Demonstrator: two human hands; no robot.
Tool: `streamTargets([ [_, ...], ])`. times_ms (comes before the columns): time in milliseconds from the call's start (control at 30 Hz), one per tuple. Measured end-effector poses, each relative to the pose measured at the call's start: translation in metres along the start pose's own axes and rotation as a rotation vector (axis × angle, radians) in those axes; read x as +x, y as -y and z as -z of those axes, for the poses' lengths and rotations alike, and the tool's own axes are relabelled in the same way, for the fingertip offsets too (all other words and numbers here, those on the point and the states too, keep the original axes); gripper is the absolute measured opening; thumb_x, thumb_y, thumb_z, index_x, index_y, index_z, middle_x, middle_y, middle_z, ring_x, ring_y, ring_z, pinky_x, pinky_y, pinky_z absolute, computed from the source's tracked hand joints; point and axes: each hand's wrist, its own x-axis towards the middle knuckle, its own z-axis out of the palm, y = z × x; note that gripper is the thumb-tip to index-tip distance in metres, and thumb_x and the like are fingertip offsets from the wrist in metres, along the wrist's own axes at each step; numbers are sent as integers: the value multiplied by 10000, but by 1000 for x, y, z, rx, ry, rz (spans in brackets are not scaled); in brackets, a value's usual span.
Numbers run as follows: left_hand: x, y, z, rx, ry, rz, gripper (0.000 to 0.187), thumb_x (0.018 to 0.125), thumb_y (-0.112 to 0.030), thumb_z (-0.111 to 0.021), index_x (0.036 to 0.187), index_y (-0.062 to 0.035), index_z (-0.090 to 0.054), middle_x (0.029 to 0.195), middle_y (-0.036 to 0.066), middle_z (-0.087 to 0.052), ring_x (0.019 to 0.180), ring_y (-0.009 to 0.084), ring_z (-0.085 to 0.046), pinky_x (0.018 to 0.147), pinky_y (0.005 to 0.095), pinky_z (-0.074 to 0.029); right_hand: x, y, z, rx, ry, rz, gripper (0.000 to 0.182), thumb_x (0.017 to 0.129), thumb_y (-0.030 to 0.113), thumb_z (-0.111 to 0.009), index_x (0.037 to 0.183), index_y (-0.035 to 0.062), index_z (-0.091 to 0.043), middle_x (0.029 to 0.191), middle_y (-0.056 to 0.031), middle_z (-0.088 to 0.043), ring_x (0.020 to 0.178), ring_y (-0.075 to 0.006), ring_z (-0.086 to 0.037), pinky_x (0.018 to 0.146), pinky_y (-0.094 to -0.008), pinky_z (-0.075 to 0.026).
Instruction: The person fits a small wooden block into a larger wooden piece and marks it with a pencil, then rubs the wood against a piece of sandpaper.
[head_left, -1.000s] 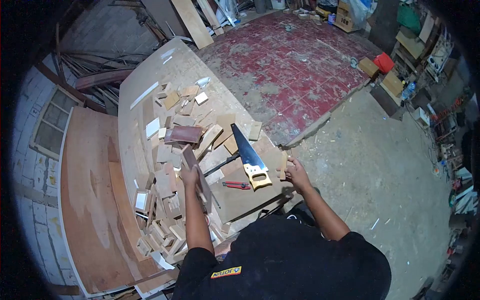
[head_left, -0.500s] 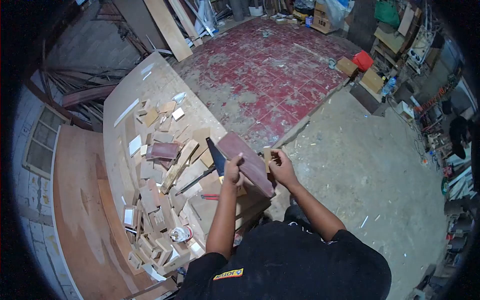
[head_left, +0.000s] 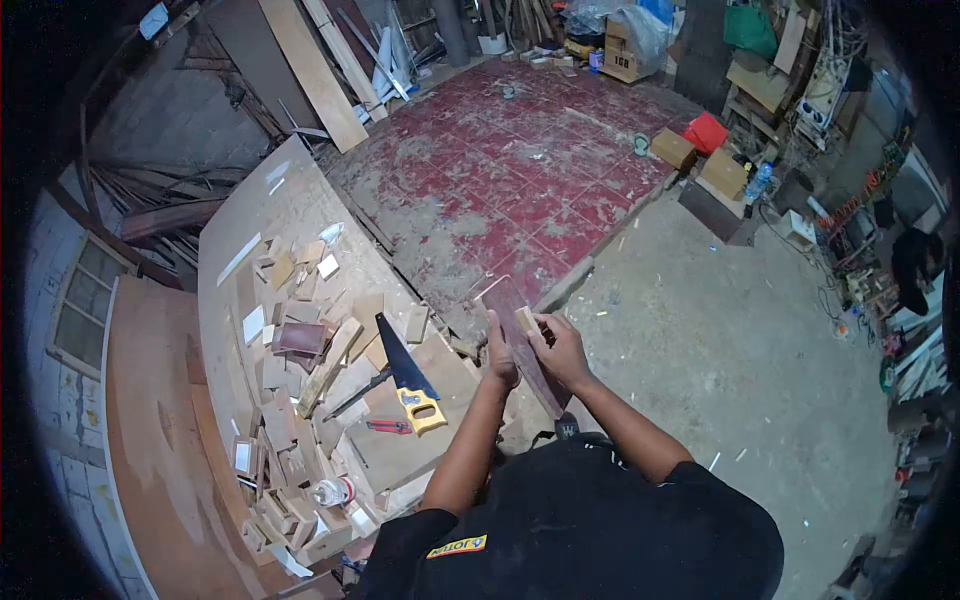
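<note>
A reddish-brown wooden board [head_left: 521, 347] is held up in front of my body, over the gap beside the workbench. My left hand [head_left: 501, 355] grips its left edge, thumb pointing upward. In my right hand [head_left: 562, 354] is a small pale wood block [head_left: 526, 320], pinched by the fingers and set against the board's right side. Whether the block touches the board's face all along is hard to make out. Left of my hands, a handsaw [head_left: 402, 365] with a yellow handle lies on the workbench [head_left: 350, 232], near a red utility knife [head_left: 389, 426].
Wood offcuts [head_left: 302, 338] crowd the bench, with a clear bottle [head_left: 334, 491] at its near end. A large curved panel [head_left: 150, 420] stands at the left. Cardboard boxes [head_left: 722, 174] and a red item [head_left: 706, 132] sit beyond the concrete floor [head_left: 680, 320].
The board has swung from a flat slant to a more upright, edge-on angle and shifted right, exposing the saw fully. My right hand keeps the block against it. The view has shifted slightly.
</note>
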Motion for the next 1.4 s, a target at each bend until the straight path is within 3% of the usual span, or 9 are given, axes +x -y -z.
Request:
streamTargets([
  [467, 0, 29, -30, 180, -305, -80, 709, 957, -638, -323, 1320, -51, -486, 1190, 76, -589, 1083, 214, -569, 969, 364, -433, 38, -32, 5, 23, 114, 114, 284, 828, 128, -688, 1086, 12, -662, 883, -141, -643, 751, -215, -643, 673, -315, -503],
  [633, 28, 8, 26, 64, 38, -4, 718, 925, -683, -347, 1206, -51, -538, 1063, 99, -632, 1011, 233, -609, 921, 368, -475, 28, -10, 2, 172, 198, -12, 279, 841, 173, -658, 1070, 14, -658, 901, -174, -643, 810, -305, -650, 732, -369, -511],
  [667, 17, -12, -8, 86, -211, -110, 747, 892, -721, -377, 1170, -48, -547, 992, 77, -636, 966, 228, -611, 869, 378, -497, 17, -15, 1, 184, 247, -15, 281, 842, 177, -658, 1071, 14, -656, 907, -172, -643, 801, -306, -650, 734, -368, -513],
  [733, 27, -28, 3, 118, -238, -270, 750, 886, -728, -379, 1179, -58, -544, 977, 67, -621, 925, 221, -607, 851, 375, -498, 0, -31, -3, 145, 290, -18, 282, 841, 158, -670, 1082, 13, -646, 940, -168, -644, 851, -295, -649, 741, -365, -518],
  [867, 10, -13, -2, 134, -286, -159, 751, 906, -709, -360, 1244, -61, -528, 1061, 75, -613, 966, 214, -593, 889, 361, -477, 22, -47, -17, 160, 201, 30, 265, 843, 118, -674, 1086, 15, -651, 879, -110, -653, 798, -167, -635, 711, -300, -503],
  [1000, 23, 25, 6, 182, -219, -166, 798, 918, -698, -345, 1351, -40, -471, 1230, 90, -574, 1119, 201, -546, 958, 342, -442, 64, -16, -12, 254, 151, -4, 283, 842, 146, -670, 1085, 3, -641, 926, -174, -652, 810, -263, -650, 718, -347, -506],
  [1200, 18, -33, 7, 33, -224, -230, 751, 875, -738, -384, 1111, -49, -569, 940, 106, -626, 879, 266, -639, 837, 420, -524, 12, -10, -7, 214, 287, 101, 248, 857, 140, -664, 1067, 11, -636, 917, -152, -627, 786, -242, -636, 705, -342, -507],
  [1333, 3, -37, 17, 103, -275, -254, 736, 892, -719, -379, 1140, -60, -593, 1033, 98, -649, 900, 236, -635, 857, 388, -505, -1, -29, -15, 268, 296, 135, 256, 848, 127, -683, 1071, 4, -652, 831, -99, -621, 686, -168, -608, 620, -296, -486],
  [1400, -4, -17, 18, 78, -114, -77, 741, 908, -702, -362, 1210, -55, -560, 1118, 99, -635, 971, 230, -627, 874, 387, -504, 22, -27, -18, 224, 368, -25, 263, 841, 139, -680, 1062, 3, -635, 899, -164, -626, 778, -276, -628, 697, -364, -497],
])
